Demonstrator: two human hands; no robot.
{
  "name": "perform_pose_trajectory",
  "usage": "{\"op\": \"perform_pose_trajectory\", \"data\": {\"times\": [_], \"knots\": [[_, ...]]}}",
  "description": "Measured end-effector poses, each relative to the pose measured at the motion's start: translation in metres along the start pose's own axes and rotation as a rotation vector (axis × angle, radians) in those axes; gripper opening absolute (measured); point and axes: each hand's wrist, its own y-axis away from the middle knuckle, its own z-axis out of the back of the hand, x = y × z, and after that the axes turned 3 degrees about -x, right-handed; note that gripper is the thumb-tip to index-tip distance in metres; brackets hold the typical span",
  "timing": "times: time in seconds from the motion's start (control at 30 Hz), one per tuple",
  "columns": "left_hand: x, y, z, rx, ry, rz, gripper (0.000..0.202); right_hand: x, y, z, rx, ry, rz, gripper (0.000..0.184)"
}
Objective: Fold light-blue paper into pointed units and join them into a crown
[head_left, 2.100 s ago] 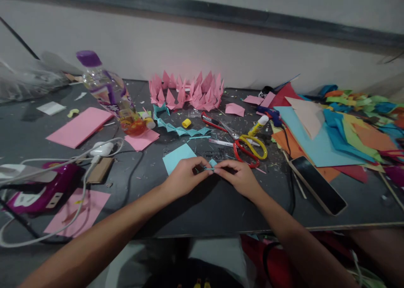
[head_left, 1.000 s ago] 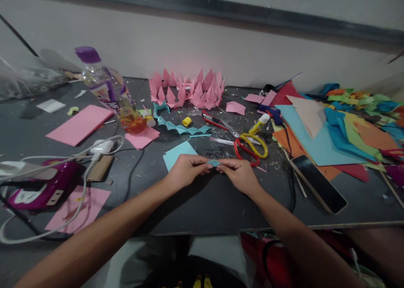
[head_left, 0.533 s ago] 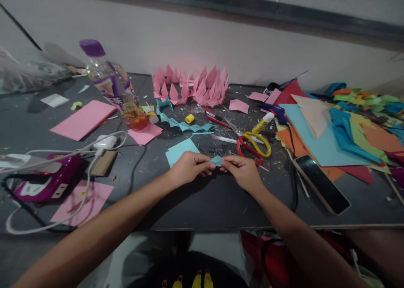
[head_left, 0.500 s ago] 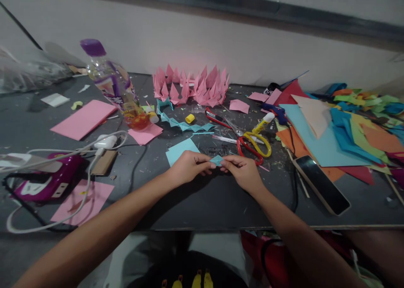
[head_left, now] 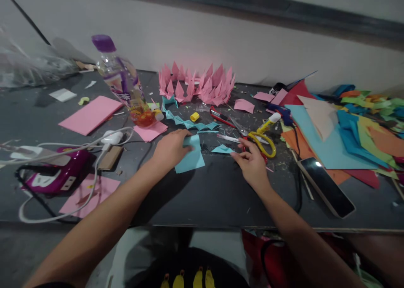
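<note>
Dark-grey tabletop (head_left: 202,204) holds square light-blue paper (head_left: 191,162) under your left hand (head_left: 170,150), thumb apart. Your right hand (head_left: 253,166), fingers parted, touches folded light-blue paper (head_left: 222,149).

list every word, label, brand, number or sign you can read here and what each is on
No text reads clearly.
Bottle: pale characters on the label, too blurred to read.
Red tool: small light marks near its end, too small to read.
Glue stick: any label print is too blurred to read.
Phone: dark screen, no text seen.
Blue sheets: no print seen.
</note>
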Motion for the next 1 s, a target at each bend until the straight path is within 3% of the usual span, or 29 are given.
{"op": "perform_pose_trajectory", "data": {"times": [0.1,0.17,0.27,0.37,0.43,0.57,0.67,0.77,0.87,1.0], "knots": [[-0.005,-0.001,0.005,-0.033,0.182,0.059,0.038,0.007,0.002,0.003,-0.059,0.064,0.088,0.038],[-0.009,-0.001,0.008,0.038,0.354,0.042,0.047,0.018,0.004,0.006,-0.02,0.079,0.115,0.031],[-0.018,0.002,0.008,0.219,0.514,-0.039,0.061,0.037,0.006,0.008,0.16,0.066,0.045,0.037],[-0.028,0.004,0.002,0.325,0.544,-0.145,0.067,0.046,0.0,0.005,0.448,-0.029,-0.123,0.052],[-0.031,0.004,-0.004,0.332,0.551,-0.192,0.062,0.043,-0.007,0.004,0.549,-0.035,-0.175,0.044],[-0.024,0.0,-0.015,0.213,0.51,-0.202,0.033,0.026,-0.022,0.006,0.503,0.06,-0.123,0.025],[-0.017,0.001,-0.022,0.179,0.411,-0.267,0.015,0.017,-0.024,0.011,0.522,0.241,0.035,0.012],[-0.013,0.005,-0.025,0.155,0.281,-0.423,0.008,0.011,-0.021,0.013,0.526,0.4,0.335,0.014],[-0.011,0.007,-0.023,0.134,0.16,-0.607,0.019,0.006,-0.019,0.017,0.579,0.486,0.631,0.025],[-0.008,0.01,-0.015,0.151,0.016,-0.765,0.029,0.005,-0.018,0.025,0.7,0.615,0.837,0.028]]}}
